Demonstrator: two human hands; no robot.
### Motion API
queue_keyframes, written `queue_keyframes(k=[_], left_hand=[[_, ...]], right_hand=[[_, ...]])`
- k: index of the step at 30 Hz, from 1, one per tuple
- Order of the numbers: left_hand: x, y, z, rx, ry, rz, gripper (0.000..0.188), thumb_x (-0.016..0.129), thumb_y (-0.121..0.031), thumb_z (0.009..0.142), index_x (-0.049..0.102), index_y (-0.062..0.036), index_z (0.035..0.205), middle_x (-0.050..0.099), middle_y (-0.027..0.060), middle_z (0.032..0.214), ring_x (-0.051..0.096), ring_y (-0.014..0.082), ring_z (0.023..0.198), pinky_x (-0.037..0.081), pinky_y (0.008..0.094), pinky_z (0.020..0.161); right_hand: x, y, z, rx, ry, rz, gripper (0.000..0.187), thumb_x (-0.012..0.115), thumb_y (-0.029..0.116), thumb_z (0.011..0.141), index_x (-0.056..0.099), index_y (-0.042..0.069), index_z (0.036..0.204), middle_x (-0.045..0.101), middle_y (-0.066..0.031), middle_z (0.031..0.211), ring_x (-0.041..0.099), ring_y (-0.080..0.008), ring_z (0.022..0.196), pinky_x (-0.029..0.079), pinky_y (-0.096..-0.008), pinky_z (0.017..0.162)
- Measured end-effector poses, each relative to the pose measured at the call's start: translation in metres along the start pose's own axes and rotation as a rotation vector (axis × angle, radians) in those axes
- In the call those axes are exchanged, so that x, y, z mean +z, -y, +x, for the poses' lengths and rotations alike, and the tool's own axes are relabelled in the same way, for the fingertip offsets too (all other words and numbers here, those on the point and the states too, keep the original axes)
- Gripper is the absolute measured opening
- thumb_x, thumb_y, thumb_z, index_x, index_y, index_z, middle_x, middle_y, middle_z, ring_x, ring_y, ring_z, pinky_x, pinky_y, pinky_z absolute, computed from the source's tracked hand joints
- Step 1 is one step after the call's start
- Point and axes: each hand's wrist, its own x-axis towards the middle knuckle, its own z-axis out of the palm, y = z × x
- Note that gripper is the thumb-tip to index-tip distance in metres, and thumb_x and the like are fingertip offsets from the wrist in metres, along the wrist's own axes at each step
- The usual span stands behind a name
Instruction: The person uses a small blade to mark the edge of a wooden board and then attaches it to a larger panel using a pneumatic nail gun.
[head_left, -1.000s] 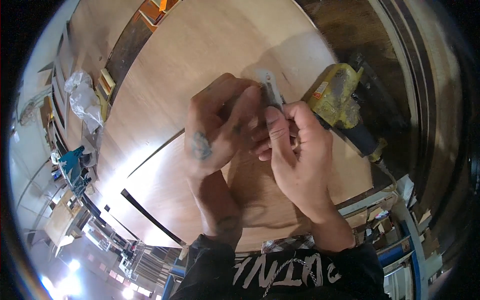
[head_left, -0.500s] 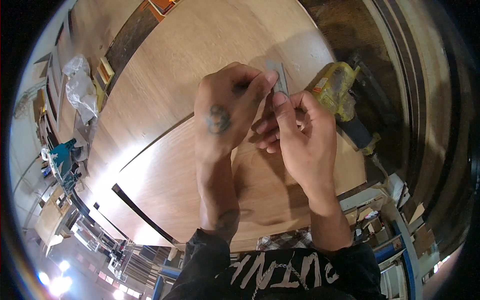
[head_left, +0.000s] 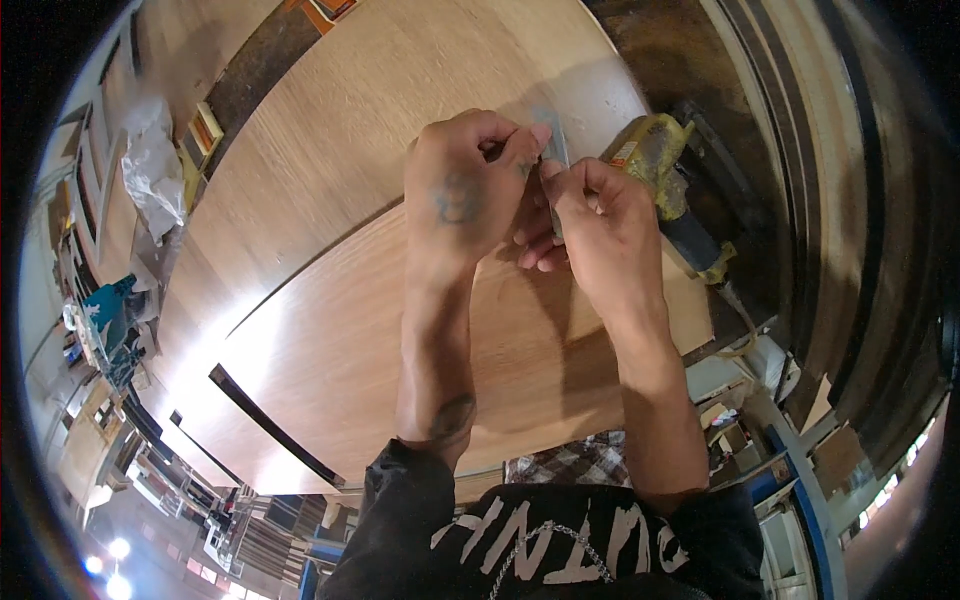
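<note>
A thin, flat grey strip [head_left: 558,126], metallic or translucent, is held upright between both hands above a wooden panel [head_left: 350,110]. My left hand [head_left: 462,190] pinches it near its upper end with thumb and forefinger; the remaining left fingers curl behind the strip. On its right side, my right hand [head_left: 612,215] grips the strip with a bent thumb and fingers. The lower end shows below the right thumb. Fingers cover its middle, and its exact kind is unclear.
A worn yellow nail gun [head_left: 655,155] with a dark handle lies right of my hands, a hose at its end. Crumpled clear plastic [head_left: 152,170] and a teal power tool [head_left: 108,310] are at the left. A second curved wooden panel [head_left: 540,400] lies nearer me.
My hands sit slightly higher in the picture. The right thumb is more bent, and more of the strip's lower end shows below it. The whole view has shifted a little.
</note>
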Motion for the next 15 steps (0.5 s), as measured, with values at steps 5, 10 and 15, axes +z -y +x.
queue_keyframes(k=[5,10,15], left_hand=[[0.001,-0.013,-0.003,-0.051,0.012,0.054,0.022,0.076,-0.017,0.089,0.072,0.0043,0.083,0.067,0.0064,0.07,0.056,0.0091,0.065,0.045,0.0261,0.059],[0.002,-0.011,-0.005,-0.032,-0.023,0.052,0.02,0.075,-0.016,0.088,0.073,0.0045,0.085,0.068,0.0076,0.07,0.056,0.0102,0.062,0.045,0.0273,0.058],[0.009,-0.01,-0.003,0.008,-0.009,0.144,0.02,0.072,-0.015,0.09,0.073,0.0043,0.087,0.068,0.008,0.069,0.055,0.0104,0.062,0.045,0.0274,0.057]], right_hand=[[0.001,-0.003,0.001,-0.028,-0.025,-0.004,0.028,0.053,0.01,0.098,0.058,-0.004,0.074,0.065,-0.0126,0.063,0.066,-0.0174,0.051,0.053,-0.0284,0.045],[0.0,-0.005,0.003,-0.032,-0.016,0.035,0.027,0.054,0.01,0.098,0.057,-0.004,0.075,0.065,-0.0124,0.063,0.066,-0.0177,0.05,0.053,-0.0292,0.045],[-0.002,-0.007,0.002,-0.02,-0.094,-0.056,0.028,0.054,0.012,0.1,0.058,-0.003,0.078,0.065,-0.0111,0.063,0.066,-0.0176,0.05,0.054,-0.0296,0.045]])
